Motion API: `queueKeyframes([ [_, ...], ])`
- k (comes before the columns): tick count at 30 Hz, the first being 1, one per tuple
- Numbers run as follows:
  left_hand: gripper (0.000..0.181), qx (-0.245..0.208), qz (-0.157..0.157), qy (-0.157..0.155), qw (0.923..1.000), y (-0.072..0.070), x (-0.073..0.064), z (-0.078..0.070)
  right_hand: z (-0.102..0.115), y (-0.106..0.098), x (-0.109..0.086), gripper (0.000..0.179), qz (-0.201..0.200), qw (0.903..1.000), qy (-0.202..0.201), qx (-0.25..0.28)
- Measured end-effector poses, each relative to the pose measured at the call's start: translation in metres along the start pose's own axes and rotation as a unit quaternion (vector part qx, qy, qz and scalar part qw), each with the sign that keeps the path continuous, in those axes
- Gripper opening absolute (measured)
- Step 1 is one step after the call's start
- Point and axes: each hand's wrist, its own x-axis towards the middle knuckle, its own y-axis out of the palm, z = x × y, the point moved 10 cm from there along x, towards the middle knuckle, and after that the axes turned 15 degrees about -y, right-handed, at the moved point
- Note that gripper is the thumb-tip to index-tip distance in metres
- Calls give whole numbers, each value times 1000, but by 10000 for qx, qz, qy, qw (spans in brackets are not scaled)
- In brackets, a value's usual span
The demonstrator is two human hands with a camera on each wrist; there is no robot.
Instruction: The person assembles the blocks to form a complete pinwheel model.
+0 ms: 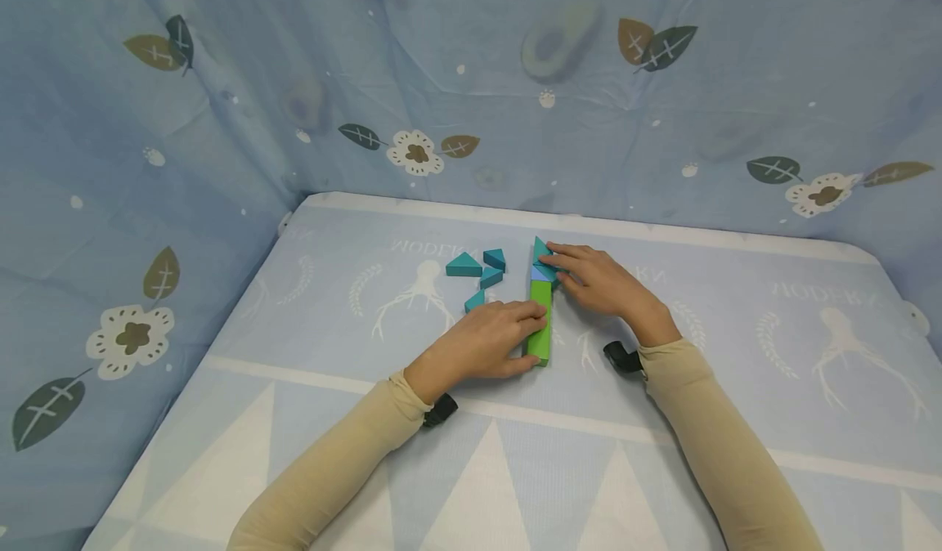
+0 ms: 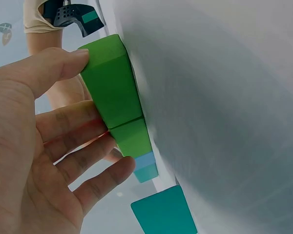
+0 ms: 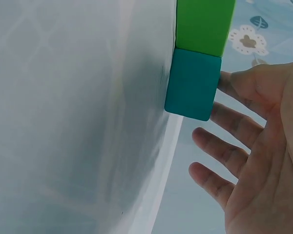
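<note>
Two green blocks [image 1: 540, 293] lie end to end in a line on the table. Touching their left side is my left hand [image 1: 489, 340], its thumb at the near end and its fingers spread along the blocks. At the far end, teal triangular blocks [image 1: 540, 248] and a light blue piece [image 1: 536, 274] continue the row. My right hand [image 1: 599, 279] touches these from the right with thumb and fingertips, fingers fairly straight. In the right wrist view, a teal face [image 3: 193, 85] sits against the green block [image 3: 204, 24]. The hand partly hides the far pieces.
Several loose teal triangular blocks [image 1: 464, 266] lie left of the row, one close to the left hand's knuckles. The table [image 1: 736, 371] has a patterned cover. A blue printed curtain [image 1: 471, 69] rises behind its far edge and at the left.
</note>
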Motion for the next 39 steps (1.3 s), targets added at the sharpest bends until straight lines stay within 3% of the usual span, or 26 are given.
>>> queueKeyframes([
  [7, 57, -99, 123, -64, 9999, 2, -2, 3, 2, 1, 0, 45, -16, 10000, 41, -47],
  [13, 57, -330, -31, -34, 9994, -7, -3, 11, 13, -6, -6, 45, -229, 9994, -10, -262],
  [16, 53, -497, -95, -257, 9984, -16, 0, 29, 29, -8, -11, 45, -320, 9989, -254, -229],
  [20, 44, -646, -115, -920, 9936, -25, 5, 69, 55, -7, -21, 46, -340, 9976, -564, -233],
  [23, 39, -664, -70, -1321, 9890, -24, 9, 94, 70, -4, -29, 46, -315, 9963, -675, -429],
  [26, 38, -673, 23, -1402, 9878, -18, 13, 106, 82, 1, -36, 45, -229, 9953, -746, -575],
  [31, 37, -835, 57, -1327, 9876, -12, 16, 110, 95, 10, -46, 43, -125, 9934, -878, -733],
  [39, 29, -900, 57, -1346, 9868, -13, 17, 107, 109, 19, -45, 39, -154, 9899, -1243, -670],
])
